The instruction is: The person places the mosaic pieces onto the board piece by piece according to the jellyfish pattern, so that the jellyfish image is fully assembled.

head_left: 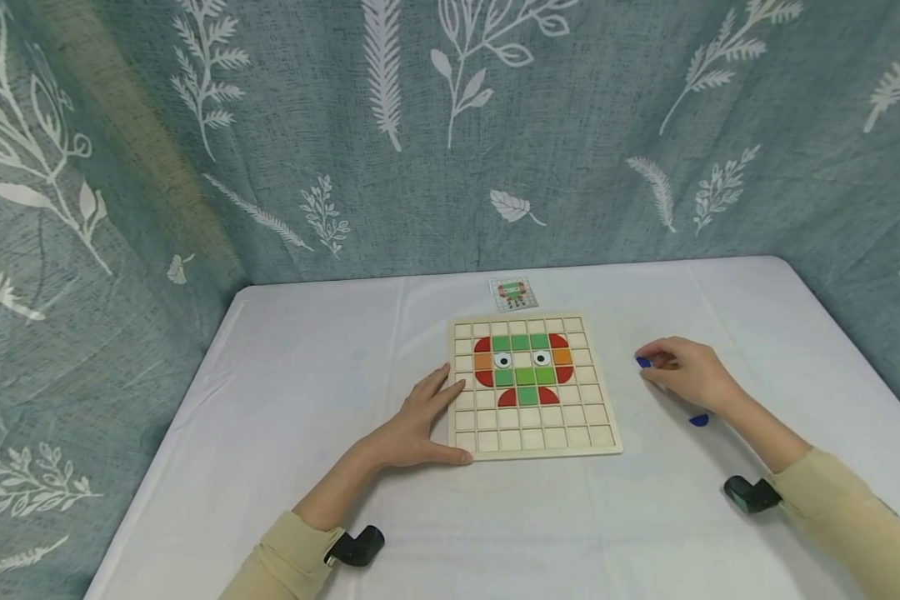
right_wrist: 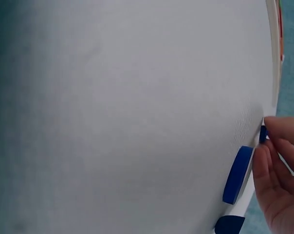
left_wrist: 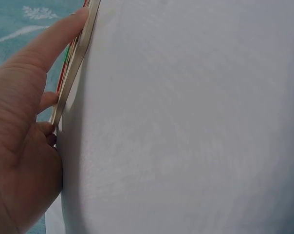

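Observation:
My left hand (head_left: pixel 412 421) rests with spread fingers along the left side of a wooden grid board (head_left: pixel 487 444), its thumb at the near left corner. In the left wrist view, the thumb (left_wrist: pixel 64 36) presses the board's edge. Red, green and orange tiles with two eye tiles form a face-like figure on the grid. Right of the board, my right hand (head_left: pixel 686 375) pinches a small blue piece (head_left: pixel 643 362) between thumb and fingertips, close over the table. Two more blue pieces, a nearer one (right_wrist: pixel 238 174) and a dark one (right_wrist: pixel 229 224), show in the right wrist view.
A small pattern card (head_left: pixel 513 294) with a similar figure lies behind the board. One blue quarter-round-looking piece (head_left: pixel 698 420) lies beside the right wrist. The white tablecloth (head_left: pixel 330 350) covers the table, with a leafy blue-green curtain (head_left: pixel 420 200) behind.

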Tool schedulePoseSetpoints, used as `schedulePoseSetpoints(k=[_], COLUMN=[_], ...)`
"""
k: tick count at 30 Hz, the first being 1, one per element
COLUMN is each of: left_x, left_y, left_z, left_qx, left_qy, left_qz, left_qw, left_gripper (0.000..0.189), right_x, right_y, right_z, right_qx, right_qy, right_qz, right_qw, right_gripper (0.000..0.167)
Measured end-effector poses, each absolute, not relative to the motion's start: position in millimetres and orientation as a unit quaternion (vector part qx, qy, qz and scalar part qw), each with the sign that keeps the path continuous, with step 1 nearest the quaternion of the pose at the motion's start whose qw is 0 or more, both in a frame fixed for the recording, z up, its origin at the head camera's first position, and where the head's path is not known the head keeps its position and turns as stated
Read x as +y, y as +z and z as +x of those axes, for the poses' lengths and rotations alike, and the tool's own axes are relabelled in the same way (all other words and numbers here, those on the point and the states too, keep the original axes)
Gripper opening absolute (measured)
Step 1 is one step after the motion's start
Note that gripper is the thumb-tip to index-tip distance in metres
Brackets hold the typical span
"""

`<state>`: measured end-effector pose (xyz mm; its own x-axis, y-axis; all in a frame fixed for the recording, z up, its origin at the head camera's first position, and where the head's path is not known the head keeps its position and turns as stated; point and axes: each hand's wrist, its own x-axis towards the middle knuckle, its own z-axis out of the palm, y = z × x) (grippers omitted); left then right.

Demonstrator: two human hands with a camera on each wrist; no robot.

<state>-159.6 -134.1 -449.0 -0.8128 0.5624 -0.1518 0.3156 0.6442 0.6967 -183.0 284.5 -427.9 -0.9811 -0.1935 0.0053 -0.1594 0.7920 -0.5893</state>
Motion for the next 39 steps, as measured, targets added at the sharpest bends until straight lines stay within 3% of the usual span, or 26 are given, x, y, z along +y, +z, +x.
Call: schedulePoseSetpoints(k=[7,21,39], left_x=[-134.0,-133.9,-134.1], left_y=[-450.0,-448.8,-448.8], left_z=[-159.6,-160.0,-160.6], left_qx=[0.889,0.888,0.887], left_qy=[0.340,0.341,0.344], left_qz=[0.249,0.250,0.250], left_qw=[0.177,0.180,0.182], left_gripper=[0.106,0.106,0.106], right_x=[275.3,194.3,169.0], right_y=[-430.2,-427.4,-432.5], right_z=[-183.4,-153.4,-152.7], right_qx=[0.946,0.894,0.918], right_qy=[-0.310,-0.391,-0.326], right_qz=[-0.094,-0.205,-0.222], right_qw=[0.010,0.076,0.032], right_gripper=[0.018,0.011,0.015])
